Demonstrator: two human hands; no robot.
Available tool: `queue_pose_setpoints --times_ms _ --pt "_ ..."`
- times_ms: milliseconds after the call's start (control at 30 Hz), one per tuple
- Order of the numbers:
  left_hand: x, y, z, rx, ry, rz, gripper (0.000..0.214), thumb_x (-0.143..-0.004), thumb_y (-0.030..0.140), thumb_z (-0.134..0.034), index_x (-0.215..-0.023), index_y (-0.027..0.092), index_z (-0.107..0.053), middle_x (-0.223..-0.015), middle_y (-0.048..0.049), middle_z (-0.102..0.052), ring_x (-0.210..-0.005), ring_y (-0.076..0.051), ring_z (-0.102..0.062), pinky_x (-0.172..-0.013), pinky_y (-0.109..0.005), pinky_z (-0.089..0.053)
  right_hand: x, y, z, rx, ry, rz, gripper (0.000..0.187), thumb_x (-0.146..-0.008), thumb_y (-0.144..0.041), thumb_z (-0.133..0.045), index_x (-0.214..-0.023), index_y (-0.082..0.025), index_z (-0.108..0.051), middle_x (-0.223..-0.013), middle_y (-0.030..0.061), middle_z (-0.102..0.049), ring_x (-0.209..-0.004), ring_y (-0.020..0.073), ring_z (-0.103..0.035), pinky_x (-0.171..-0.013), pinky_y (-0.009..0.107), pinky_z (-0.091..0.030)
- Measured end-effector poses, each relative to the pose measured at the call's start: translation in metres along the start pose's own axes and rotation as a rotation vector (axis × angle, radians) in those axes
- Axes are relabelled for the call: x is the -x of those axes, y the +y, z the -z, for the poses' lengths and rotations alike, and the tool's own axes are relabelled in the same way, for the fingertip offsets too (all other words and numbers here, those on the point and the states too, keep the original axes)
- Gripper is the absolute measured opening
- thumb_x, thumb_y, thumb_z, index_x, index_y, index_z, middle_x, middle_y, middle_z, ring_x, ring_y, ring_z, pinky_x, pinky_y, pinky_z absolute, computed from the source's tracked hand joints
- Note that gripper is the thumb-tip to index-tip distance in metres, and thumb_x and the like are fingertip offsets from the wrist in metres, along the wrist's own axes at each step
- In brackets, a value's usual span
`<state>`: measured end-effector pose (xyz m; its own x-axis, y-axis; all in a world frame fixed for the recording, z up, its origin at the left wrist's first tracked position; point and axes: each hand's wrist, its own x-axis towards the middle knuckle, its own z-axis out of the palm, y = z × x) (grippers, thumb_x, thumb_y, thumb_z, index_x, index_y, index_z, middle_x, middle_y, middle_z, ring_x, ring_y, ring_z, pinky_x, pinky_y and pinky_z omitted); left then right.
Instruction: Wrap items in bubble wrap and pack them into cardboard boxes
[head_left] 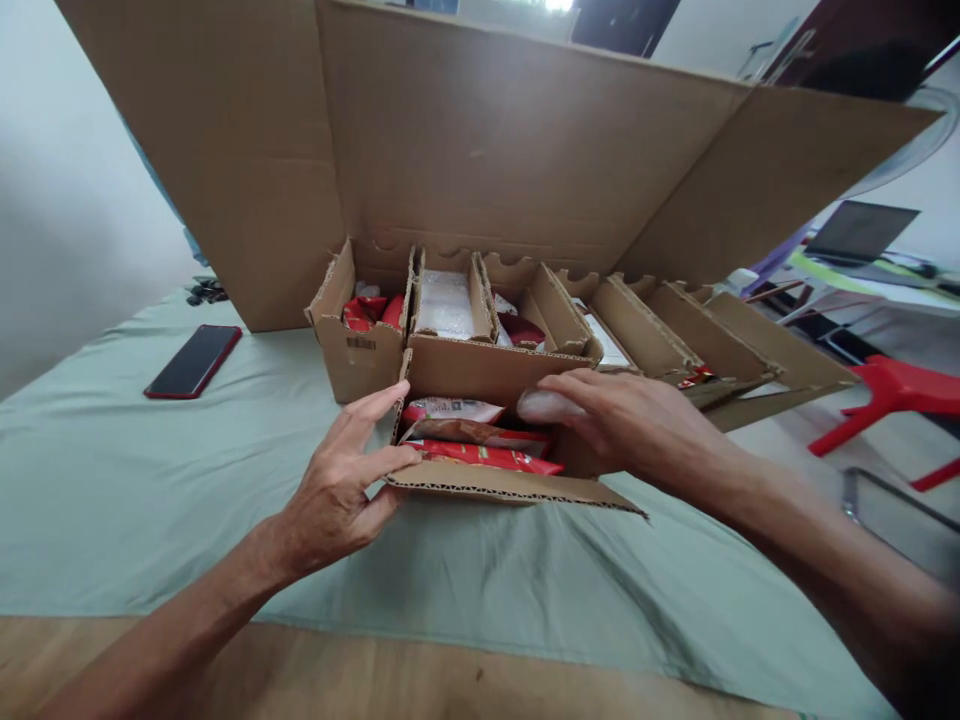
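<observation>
My left hand [337, 480] grips the left corner of the front cardboard box [495, 483], its thumb on the front wall and its fingers on the side wall. Inside that box stand several packets, among them a red packet [480, 456], a brown packet [472, 432] and a white-and-red packet [454, 409]. Over the right part of the box, my right hand [607, 410] has its fingers closed around a whitish, see-through wrapped item [549, 407]. The hand hides part of this item, so its kind does not show.
Behind stands a row of narrow cardboard boxes [499, 350], some holding red packets or a bubble-wrapped item [445, 304]. A tall cardboard panel [480, 150] rises at the back. A phone [193, 362] lies left on the green cloth [247, 440]. A red stool [900, 400] stands right.
</observation>
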<state>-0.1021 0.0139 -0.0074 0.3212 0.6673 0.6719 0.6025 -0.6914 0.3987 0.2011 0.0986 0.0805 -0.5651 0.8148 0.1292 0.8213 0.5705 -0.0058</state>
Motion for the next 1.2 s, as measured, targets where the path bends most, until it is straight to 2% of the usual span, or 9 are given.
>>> queue_pose_setpoints --times_ms 100,267,533,633,733,800,867,1033,1200 --pt "0.001 -0.001 -0.001 0.003 0.008 0.006 0.024 -0.088 0.008 -0.06 -0.103 0.021 -0.073 -0.159 -0.0128 -0.043 -0.141 -0.032 -0.048 -0.11 -0.054 -0.048 -0.018 -0.003 -0.01 0.218 -0.208 0.098 0.016 -0.094 -0.022 -0.058 -0.098 -0.02 -0.073 -0.09 0.0096 -0.076 -0.079 0.0243 -0.071 -0.069 0.034 -0.047" --pt "0.001 -0.003 -0.004 0.014 0.02 0.016 0.021 -0.09 0.01 -0.06 -0.103 0.02 -0.073 -0.157 -0.014 -0.046 -0.141 -0.031 -0.049 -0.11 -0.052 -0.049 -0.03 -0.028 -0.008 0.468 -0.295 0.16 0.021 -0.093 -0.013 -0.056 -0.091 -0.015 -0.077 -0.091 0.0166 -0.075 -0.085 0.0285 -0.071 -0.074 0.037 -0.043" --pt "-0.002 0.001 -0.009 0.03 0.054 0.07 0.015 -0.093 0.014 -0.059 -0.099 0.019 -0.072 -0.155 -0.0147 -0.049 -0.14 -0.031 -0.05 -0.109 -0.052 -0.049 -0.038 -0.023 -0.016 0.198 -0.418 0.143 0.033 -0.09 -0.005 -0.055 -0.114 -0.015 -0.076 -0.102 0.0132 -0.078 -0.089 0.027 -0.074 -0.071 0.034 -0.049" --pt "0.006 0.006 -0.01 0.048 0.095 0.139 0.029 -0.092 0.015 -0.06 -0.12 0.022 -0.066 -0.161 -0.0139 -0.04 -0.144 -0.031 -0.046 -0.112 -0.052 -0.047 -0.01 -0.012 0.006 0.172 -0.23 0.095 0.042 -0.086 -0.005 -0.055 -0.124 -0.016 -0.071 -0.116 0.0134 -0.076 -0.1 0.0307 -0.073 -0.081 0.04 -0.053" --pt "0.019 0.008 -0.013 0.14 0.179 0.28 0.064 -0.091 0.021 -0.063 -0.15 0.029 -0.042 -0.165 -0.0137 -0.032 -0.144 -0.031 -0.045 -0.11 -0.051 -0.049 0.045 0.0 0.024 0.066 0.208 -0.116 0.035 -0.095 -0.017 -0.051 -0.124 -0.018 -0.07 -0.124 0.0139 -0.074 -0.11 0.0325 -0.07 -0.092 0.047 -0.053" --pt "0.026 0.005 -0.018 0.274 0.204 0.426 0.078 -0.091 0.028 -0.066 -0.158 0.032 -0.026 -0.166 -0.0141 -0.029 -0.142 -0.031 -0.048 -0.108 -0.049 -0.051 0.082 0.007 0.019 -0.073 0.438 -0.314 0.029 -0.097 -0.03 -0.052 -0.115 -0.02 -0.072 -0.115 0.0133 -0.077 -0.103 0.0318 -0.072 -0.086 0.046 -0.056" --pt "0.027 0.0 -0.027 0.439 0.166 0.573 0.087 -0.089 0.037 -0.069 -0.16 0.03 -0.019 -0.166 -0.0157 -0.029 -0.141 -0.031 -0.049 -0.109 -0.049 -0.05 0.104 0.01 -0.005 -0.285 0.44 -0.416 0.031 -0.091 -0.04 -0.059 -0.11 -0.019 -0.071 -0.107 0.0135 -0.078 -0.092 0.0303 -0.074 -0.071 0.042 -0.058" --pt "0.008 -0.004 -0.052 0.796 0.069 0.702 0.089 -0.08 0.054 -0.078 -0.151 0.019 -0.038 -0.149 -0.0168 -0.055 -0.139 -0.033 -0.052 -0.119 -0.05 -0.04 0.081 -0.006 -0.087 -0.782 0.242 -0.365 0.061 -0.082 -0.055 -0.066 -0.128 -0.015 -0.059 -0.128 0.0181 -0.07 -0.11 0.0309 -0.069 -0.089 0.045 -0.057" --pt "0.01 0.027 -0.054 0.705 0.097 0.702 0.095 -0.076 0.063 -0.078 -0.148 0.013 -0.043 -0.143 -0.0203 -0.06 -0.138 -0.036 -0.052 -0.122 -0.054 -0.033 0.08 -0.03 -0.106 -0.89 0.313 -0.337 0.053 -0.083 -0.057 -0.067 -0.116 -0.016 -0.066 -0.125 0.0161 -0.071 -0.12 0.0344 -0.063 -0.102 0.05 -0.05"
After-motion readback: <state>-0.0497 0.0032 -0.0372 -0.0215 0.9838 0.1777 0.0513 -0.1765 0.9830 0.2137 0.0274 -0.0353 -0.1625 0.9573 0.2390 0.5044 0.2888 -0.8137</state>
